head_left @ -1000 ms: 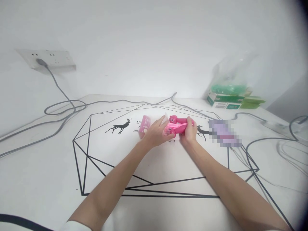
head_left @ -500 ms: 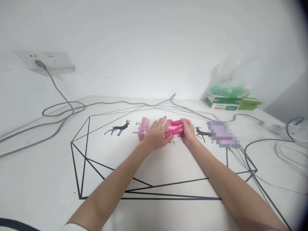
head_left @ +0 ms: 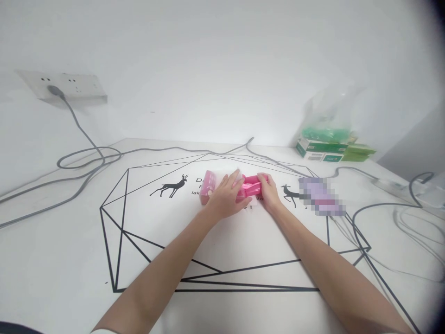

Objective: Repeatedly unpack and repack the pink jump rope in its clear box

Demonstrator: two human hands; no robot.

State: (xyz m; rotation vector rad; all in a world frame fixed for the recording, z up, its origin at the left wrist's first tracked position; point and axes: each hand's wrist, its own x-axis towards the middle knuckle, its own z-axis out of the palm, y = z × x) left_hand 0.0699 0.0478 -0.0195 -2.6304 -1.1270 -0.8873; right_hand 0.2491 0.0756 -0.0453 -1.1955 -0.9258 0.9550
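Note:
A pink box with a clear, see-through part lies on the printed mat in the middle of the desk. My left hand holds it from above, fingers across the top and thumb along the near side. Out of the box's right end stick two bright pink handles of a plier-like tool; its head is hidden in the box and under my left fingers. My right hand is closed round the handle ends.
A blurred purple item lies right of my right hand. Green-and-white boxes under a clear plastic bag stand against the back wall. Grey cables run along the back and both sides. A wall socket is at upper left.
My right hand has shifted slightly left, and the pink tool has slid further into the box, so less of it shows. My left hand stays on the box.

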